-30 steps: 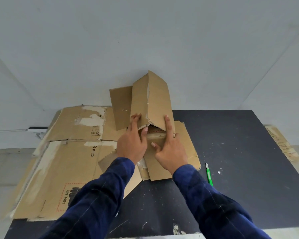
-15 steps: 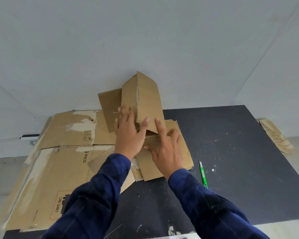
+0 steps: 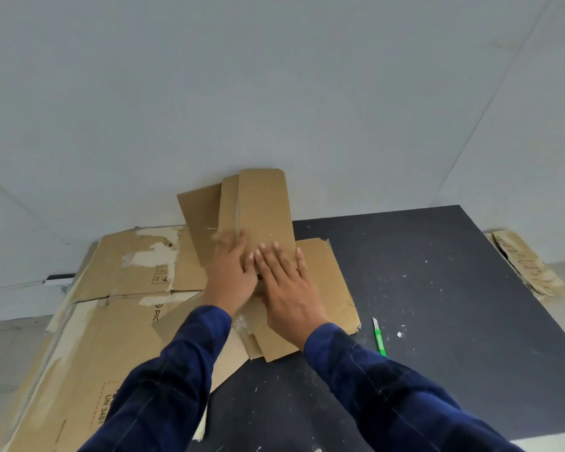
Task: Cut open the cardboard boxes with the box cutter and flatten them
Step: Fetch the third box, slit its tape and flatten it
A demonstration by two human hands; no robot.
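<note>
A small cut-open cardboard box [image 3: 262,207] is pressed down at the back of a black table [image 3: 437,288] by the right hand [image 3: 287,285], fingers straight, and the left hand [image 3: 230,277], blurred but seemingly flat too. A green box cutter [image 3: 379,337] is seen lying just right of the box, and a larger flattened carton [image 3: 111,288] is spread at its left.

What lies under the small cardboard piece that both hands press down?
The small cardboard piece overlaps the big flattened box on its left and rests on the black table on its right. The left hand and right hand cover its middle, so anything beneath there is hidden.
</note>
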